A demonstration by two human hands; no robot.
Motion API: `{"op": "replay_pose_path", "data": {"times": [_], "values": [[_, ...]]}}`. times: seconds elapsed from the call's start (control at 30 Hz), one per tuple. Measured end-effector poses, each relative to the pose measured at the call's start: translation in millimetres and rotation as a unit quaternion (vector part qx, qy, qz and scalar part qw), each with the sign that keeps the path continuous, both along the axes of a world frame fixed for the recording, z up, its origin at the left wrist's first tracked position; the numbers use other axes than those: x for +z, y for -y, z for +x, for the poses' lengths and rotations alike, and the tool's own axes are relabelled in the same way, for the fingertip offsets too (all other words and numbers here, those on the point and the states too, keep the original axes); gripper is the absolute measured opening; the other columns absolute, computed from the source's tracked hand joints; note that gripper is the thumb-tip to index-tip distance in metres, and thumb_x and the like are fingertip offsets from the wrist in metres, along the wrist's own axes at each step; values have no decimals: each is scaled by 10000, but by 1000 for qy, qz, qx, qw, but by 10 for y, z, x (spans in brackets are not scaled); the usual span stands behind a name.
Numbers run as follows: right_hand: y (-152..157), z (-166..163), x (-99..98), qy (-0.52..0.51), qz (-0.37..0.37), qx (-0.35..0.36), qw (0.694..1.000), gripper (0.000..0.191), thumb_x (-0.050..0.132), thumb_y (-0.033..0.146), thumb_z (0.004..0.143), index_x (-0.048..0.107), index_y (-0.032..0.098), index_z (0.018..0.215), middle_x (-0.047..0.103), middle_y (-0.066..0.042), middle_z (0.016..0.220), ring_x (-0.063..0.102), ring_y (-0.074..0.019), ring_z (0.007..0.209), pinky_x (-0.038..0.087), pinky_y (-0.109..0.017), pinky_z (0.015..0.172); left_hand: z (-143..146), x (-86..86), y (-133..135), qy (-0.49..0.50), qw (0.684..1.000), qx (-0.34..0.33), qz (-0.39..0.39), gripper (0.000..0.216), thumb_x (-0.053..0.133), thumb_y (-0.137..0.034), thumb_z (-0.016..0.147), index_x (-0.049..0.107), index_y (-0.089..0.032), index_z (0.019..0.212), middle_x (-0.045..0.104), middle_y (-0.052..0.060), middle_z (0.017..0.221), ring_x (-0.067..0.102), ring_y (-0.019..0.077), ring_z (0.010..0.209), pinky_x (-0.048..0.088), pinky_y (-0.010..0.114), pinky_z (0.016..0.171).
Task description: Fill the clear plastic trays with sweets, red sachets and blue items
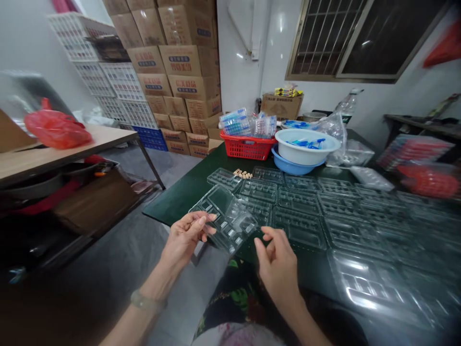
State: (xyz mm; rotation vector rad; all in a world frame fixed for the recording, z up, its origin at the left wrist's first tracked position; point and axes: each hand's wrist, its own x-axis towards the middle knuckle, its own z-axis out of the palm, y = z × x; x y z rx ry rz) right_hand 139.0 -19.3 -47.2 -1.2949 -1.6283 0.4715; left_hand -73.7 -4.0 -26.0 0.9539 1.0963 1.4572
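Between thumb and fingers, my left hand (189,230) grips the edge of a clear plastic tray (230,228) with moulded compartments, held tilted over the table's near edge. A bracelet circles that wrist. My right hand (276,257) is just right of the tray, thumb and fingers apart, with nothing visible in it. More clear plastic trays (300,228) lie in rows across the dark green table (173,199). Beyond the held tray sits a small group of beige pieces (243,174), too small to name.
A red basket (248,148) of clear packs stands at the back, beside a white basin (308,139) with blue items, set on a blue basin (295,163). Stacked cartons (187,86) line the wall. Left is another table (108,137) carrying a red plastic bag (57,127).
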Motion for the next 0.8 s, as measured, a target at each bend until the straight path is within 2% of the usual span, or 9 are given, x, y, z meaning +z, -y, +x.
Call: {"op": "replay_pose_path", "data": {"times": [0.1, 0.2, 0.27, 0.33, 0.4, 0.53, 0.63, 0.73, 0.8], "values": [[-35, 96, -27, -120, -106, 48, 986, 332, 486, 359, 836, 478, 185, 1118, 540, -29, 879, 456, -71, 497, 403, -228, 489, 4, -16, 35, 22, 1000, -2, 5, 221, 634, -277, 781, 591, -122, 933, 633, 152, 1016, 634, 178, 688, 408, 197, 487], [-76, 100, -19, -244, -205, 109, 942, 346, 488, 404, 832, 461, 194, 1106, 547, 4, 780, 441, -68, 464, 351, -201, 405, 41, -31, 68, 38, 999, -4, 15, 214, 632, -266, 785, 591, -125, 940, 635, 155, 1008, 633, 184, 692, 407, 196, 478], [-99, 87, -11, -290, -233, 108, 922, 304, 498, 396, 829, 471, 199, 1059, 540, 23, 731, 402, -52, 431, 314, -187, 382, 43, -41, 91, 50, 999, -4, 9, 218, 639, -262, 779, 598, -122, 941, 633, 153, 1007, 630, 181, 681, 414, 196, 472], [-109, 84, -16, -305, -241, 103, 916, 260, 507, 372, 827, 479, 201, 1020, 536, 32, 712, 374, -40, 415, 295, -179, 379, -3, -55, 105, 66, 998, 2, -8, 217, 653, -255, 766, 614, -114, 927, 627, 146, 1019, 624, 169, 661, 431, 199, 472], [-99, 97, -38, -298, -240, 112, 917, 229, 511, 350, 826, 483, 200, 996, 534, 33, 707, 375, -39, 419, 295, -176, 385, -112, -74, 99, 86, 995, 37, -20, 205, 680, -233, 736, 634, -102, 887, 628, 132, 1006, 617, 155, 651, 458, 201, 483], [-22, 179, -134, -234, -235, 142, 932, 192, 506, 352, 827, 507, 187, 923, 516, 33, 653, 406, -60, 451, 330, -182, 411, -469, -149, 24, 96, 980, 176, 9, 216, 725, -137, 656, 626, -83, 840, 643, 108, 867, 628, 179, 657, 499, 218, 482], [49, 300, -259, -168, -219, 143, 950, 218, 493, 389, 830, 525, 184, 898, 539, 10, 671, 458, -85, 501, 370, -193, 445, -717, -245, -67, 52, 966, 252, 35, 403, 716, -85, 647, 540, -115, 1008, 646, 90, 764, 633, 200, 587, 499, 244, 444], [101, 464, -414, -121, -208, 127, 962, 244, 473, 417, 836, 535, 190, 898, 571, -14, 716, 523, -114, 577, 418, -202, 502, -843, -338, -204, 5, 961, 274, 37, 621, 698, -78, 674, 388, -150, 1207, 648, 87, 725, 628, 209, 527, 502, 271, 434], [128, 586, -507, -101, -196, 123, 968, 249, 465, 422, 838, 544, 192, 893, 586, -24, 743, 563, -135, 655, 457, -212, 589, -858, -376, -333, -17, 963, 267, 22, 629, 671, -82, 706, 351, -146, 1244, 643, 90, 721, 624, 199, 509, 505, 272, 441]]}}
